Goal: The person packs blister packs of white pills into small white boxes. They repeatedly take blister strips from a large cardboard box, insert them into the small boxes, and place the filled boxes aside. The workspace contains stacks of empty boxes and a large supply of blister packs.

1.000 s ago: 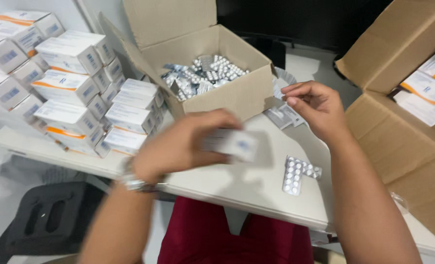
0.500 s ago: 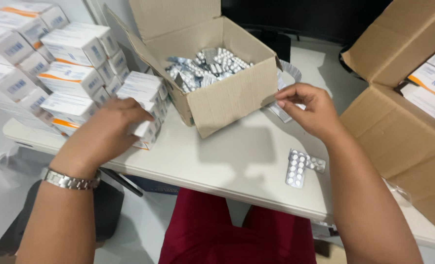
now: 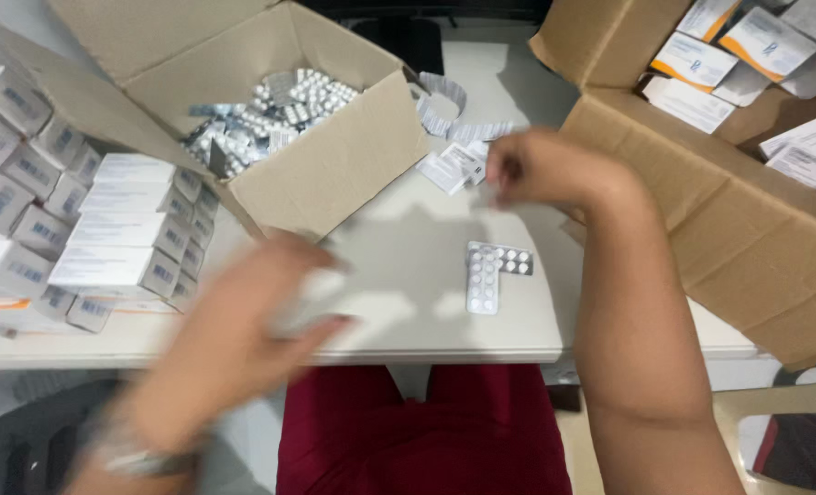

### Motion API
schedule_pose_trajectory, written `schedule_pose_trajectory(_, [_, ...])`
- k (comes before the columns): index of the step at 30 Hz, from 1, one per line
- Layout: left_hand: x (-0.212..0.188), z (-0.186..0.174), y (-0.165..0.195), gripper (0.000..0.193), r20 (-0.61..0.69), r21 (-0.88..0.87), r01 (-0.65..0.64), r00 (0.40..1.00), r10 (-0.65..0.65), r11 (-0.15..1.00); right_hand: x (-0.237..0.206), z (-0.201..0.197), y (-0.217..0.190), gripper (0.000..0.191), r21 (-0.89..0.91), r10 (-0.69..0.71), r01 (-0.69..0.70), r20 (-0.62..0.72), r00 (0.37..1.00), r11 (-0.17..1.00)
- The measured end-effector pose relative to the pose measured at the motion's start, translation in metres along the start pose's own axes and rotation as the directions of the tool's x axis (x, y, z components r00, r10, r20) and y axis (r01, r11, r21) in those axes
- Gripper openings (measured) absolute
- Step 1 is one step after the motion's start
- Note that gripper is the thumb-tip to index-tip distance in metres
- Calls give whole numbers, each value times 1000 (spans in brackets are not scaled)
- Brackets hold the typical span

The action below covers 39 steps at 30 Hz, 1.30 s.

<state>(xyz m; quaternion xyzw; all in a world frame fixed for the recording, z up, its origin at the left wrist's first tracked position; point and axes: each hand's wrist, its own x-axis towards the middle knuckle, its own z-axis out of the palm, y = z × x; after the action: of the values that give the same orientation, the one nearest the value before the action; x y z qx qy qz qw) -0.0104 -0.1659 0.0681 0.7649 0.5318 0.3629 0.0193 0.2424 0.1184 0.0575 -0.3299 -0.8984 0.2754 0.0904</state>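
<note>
My left hand (image 3: 243, 321) is blurred over the near edge of the white table (image 3: 408, 321), fingers apart and holding nothing. It is just right of a stack of white medicine boxes (image 3: 124, 234). My right hand (image 3: 545, 170) hovers farther back, its fingers pinched on the edge of a folded paper leaflet (image 3: 458, 165). Two silver blister packs (image 3: 487, 273) lie flat on the table between my hands. Behind my left hand, an open cardboard box (image 3: 334, 174) holds several loose blister packs (image 3: 279, 115).
More white medicine boxes (image 3: 9, 165) are piled along the far left. A large open cardboard carton (image 3: 728, 211) on the right holds white-and-orange boxes (image 3: 701, 60). Blister strips (image 3: 449, 110) lie behind the leaflets. My red-clad lap (image 3: 417, 431) is below the table edge.
My left hand carried a white box to the stack on the left, let it go, and has swung back toward the table's middle, empty. My right hand stayed near the leaflets.
</note>
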Motion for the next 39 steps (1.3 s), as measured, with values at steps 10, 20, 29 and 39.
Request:
schedule_pose_trajectory(10, [71,157,26,39,251,136,-45,968,9,990,8,31,-17,66,-559,377,-163,293,879,813])
schedule_pose_trajectory(20, [95,150,-60,24,88,63,230,968,-235,971,17,46,-20,46,-551,402,-178,317,859,815])
schedule_pose_trajectory(29, [97,156,-128,32,68,-534,521,811,-581,665,24,36,-5,38,-317,420,-324,307,854,891])
schedule_pose_trajectory(39, [94,159,-114,48,-180,-622,240,882,-435,745,34,37,8,18,-10,-95,95,-92,991,995])
